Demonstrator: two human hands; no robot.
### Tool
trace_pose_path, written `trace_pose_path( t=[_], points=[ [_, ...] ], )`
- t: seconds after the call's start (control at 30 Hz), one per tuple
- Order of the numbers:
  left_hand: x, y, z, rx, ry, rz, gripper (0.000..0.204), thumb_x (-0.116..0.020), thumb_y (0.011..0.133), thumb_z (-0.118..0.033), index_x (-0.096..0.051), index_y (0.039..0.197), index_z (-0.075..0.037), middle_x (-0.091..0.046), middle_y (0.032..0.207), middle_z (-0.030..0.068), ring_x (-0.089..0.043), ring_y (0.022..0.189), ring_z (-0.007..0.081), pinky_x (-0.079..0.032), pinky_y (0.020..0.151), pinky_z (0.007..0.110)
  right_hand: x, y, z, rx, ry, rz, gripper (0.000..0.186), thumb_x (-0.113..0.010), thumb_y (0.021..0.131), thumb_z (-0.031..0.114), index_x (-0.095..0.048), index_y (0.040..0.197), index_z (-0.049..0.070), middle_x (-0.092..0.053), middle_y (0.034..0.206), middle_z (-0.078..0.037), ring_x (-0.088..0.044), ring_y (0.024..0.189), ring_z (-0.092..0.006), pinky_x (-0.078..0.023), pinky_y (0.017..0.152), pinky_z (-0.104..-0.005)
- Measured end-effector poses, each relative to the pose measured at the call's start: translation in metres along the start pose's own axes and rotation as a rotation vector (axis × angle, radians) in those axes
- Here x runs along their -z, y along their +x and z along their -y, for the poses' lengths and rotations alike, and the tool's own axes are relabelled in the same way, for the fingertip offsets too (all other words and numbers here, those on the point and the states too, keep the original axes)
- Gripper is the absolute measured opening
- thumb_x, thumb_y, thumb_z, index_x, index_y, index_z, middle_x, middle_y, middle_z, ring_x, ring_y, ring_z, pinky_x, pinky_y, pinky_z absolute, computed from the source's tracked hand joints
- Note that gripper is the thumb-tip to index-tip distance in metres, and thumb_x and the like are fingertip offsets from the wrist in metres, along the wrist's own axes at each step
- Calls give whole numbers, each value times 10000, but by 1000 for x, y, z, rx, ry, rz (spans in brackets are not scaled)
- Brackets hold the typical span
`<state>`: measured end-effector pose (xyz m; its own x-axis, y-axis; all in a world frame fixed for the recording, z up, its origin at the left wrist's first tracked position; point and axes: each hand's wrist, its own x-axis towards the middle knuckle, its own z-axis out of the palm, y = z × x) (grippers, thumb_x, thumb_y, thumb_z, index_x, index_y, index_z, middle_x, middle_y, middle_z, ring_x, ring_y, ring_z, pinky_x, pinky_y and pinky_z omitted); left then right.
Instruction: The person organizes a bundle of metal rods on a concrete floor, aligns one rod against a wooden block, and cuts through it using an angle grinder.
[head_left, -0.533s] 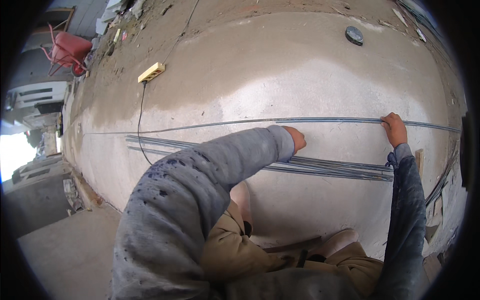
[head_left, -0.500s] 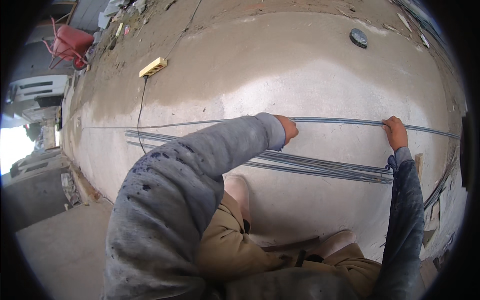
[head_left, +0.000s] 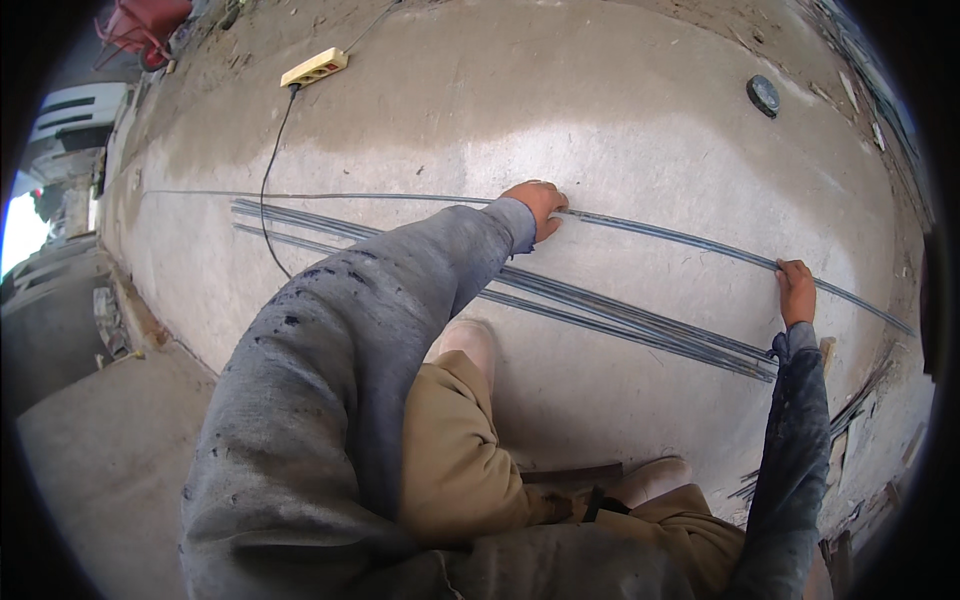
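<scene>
A few long, thin steel rods [head_left: 665, 234] lie side by side across the concrete floor in front of me. At their middle, my left hand [head_left: 541, 207] is closed round them from above, its fingertips partly hidden. Farther right, my right hand [head_left: 796, 291] pinches the same rods between thumb and fingers, not far from their right end. Closer to my feet lies a loose bundle of several similar rods [head_left: 625, 318]. My left sleeve covers part of that bundle.
A cream power strip [head_left: 314, 68] sits at the far left, its black cable [head_left: 266, 190] running across the rods' left part. A dark round object [head_left: 763, 96] lies at the far right. A red wheelbarrow [head_left: 145, 25] stands in the far left corner. Scraps and wires line the right edge.
My view has tilted, so the rods now slope down to the right. My left hand has moved a little left along the rods; the right hand keeps its hold near their right end.
</scene>
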<state>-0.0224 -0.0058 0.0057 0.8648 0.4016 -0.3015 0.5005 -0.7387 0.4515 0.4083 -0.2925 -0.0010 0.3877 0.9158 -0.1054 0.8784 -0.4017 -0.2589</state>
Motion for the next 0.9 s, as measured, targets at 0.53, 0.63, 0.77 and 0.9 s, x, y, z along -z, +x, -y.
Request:
trace_pose_path(
  t=[0.53,0.63,0.77,0.9],
  points=[
    [-8,28,-13,204,-51,60,252,-657,760,-263,-689,897,-53,-655,925,145,-619,877,309,-498,795,378,-3,-5,3,3,44,-82,205,-625,808,89,-667,1006,52,-615,937,-100,-565,927,-299,-457,811,-371],
    [-5,28,-16,223,-58,58,273,-663,750,-264,-684,905,-40,-654,927,155,-619,878,314,-498,793,374,-3,-5,3,5,41,-102,194,-626,810,93,-667,995,53,-615,938,-98,-565,925,-297,-458,811,-369],
    [-3,27,-21,232,-65,40,271,-655,748,-256,-665,868,-13,-645,901,167,-607,877,315,-490,807,381,-3,-5,4,10,56,-109,196,-625,811,97,-660,999,54,-615,944,-97,-567,939,-293,-460,811,-370],
    [-4,27,-23,216,-47,22,267,-646,757,-257,-657,849,-6,-642,893,168,-599,886,313,-483,823,385,-6,-9,4,113,-27,-156,201,-606,812,95,-625,1008,55,-612,984,-86,-567,964,-284,-461,808,-370]
  ],
)
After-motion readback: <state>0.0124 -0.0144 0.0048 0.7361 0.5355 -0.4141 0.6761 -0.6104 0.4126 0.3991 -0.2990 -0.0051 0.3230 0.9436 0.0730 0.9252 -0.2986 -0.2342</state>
